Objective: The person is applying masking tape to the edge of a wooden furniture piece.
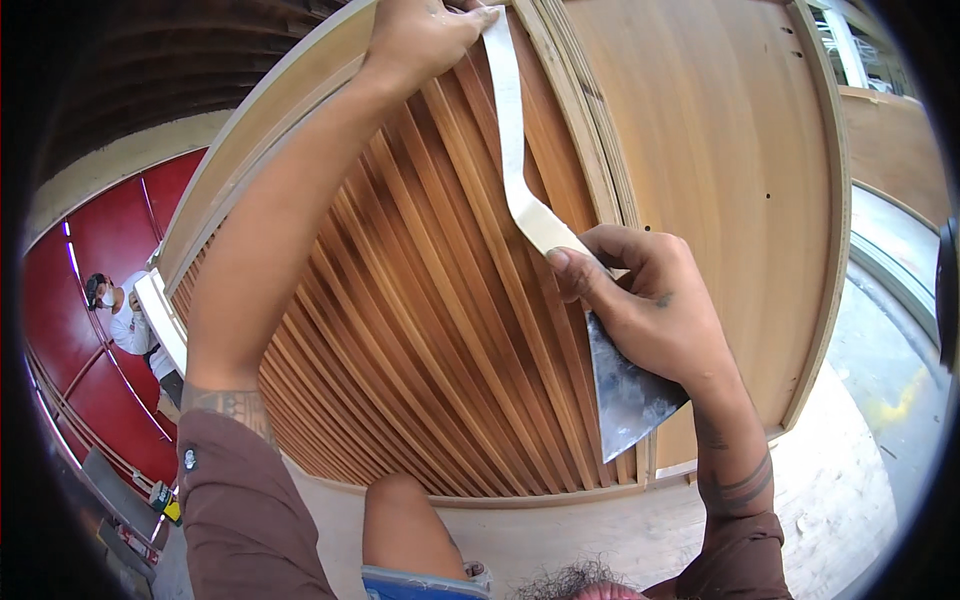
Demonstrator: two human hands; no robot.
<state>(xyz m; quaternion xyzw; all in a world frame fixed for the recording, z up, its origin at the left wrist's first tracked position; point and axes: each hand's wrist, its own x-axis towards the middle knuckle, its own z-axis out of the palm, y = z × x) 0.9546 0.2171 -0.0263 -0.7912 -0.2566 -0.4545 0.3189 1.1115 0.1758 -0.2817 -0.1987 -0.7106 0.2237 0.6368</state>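
Knee [400, 520] nearest the lens, bare, bottom centre, over a pale board floor [640, 530]. Far left, well apart: another person [125, 315] in white beside a red wall [110, 240].

Left hand [420, 35] up at the top edge, closed on the upper end of a white tape strip [512, 130], pressing it onto the slatted panel [420, 330]. Tape runs down along one slat near the panel's right edge, then lifts off the wood and curls toward the right hand [650, 310]. Right hand closed on the tape's lower end, thumb on top, also gripping a flat metal scraper [625, 390], blade pointing down.

Judgement: upper stretch seated, lower part from the curl down not yet stuck; slat below that bare. Early-to-mid on this strip. No other tape visible on the slats. Plain veneered panel [720, 150] to the right untouched.
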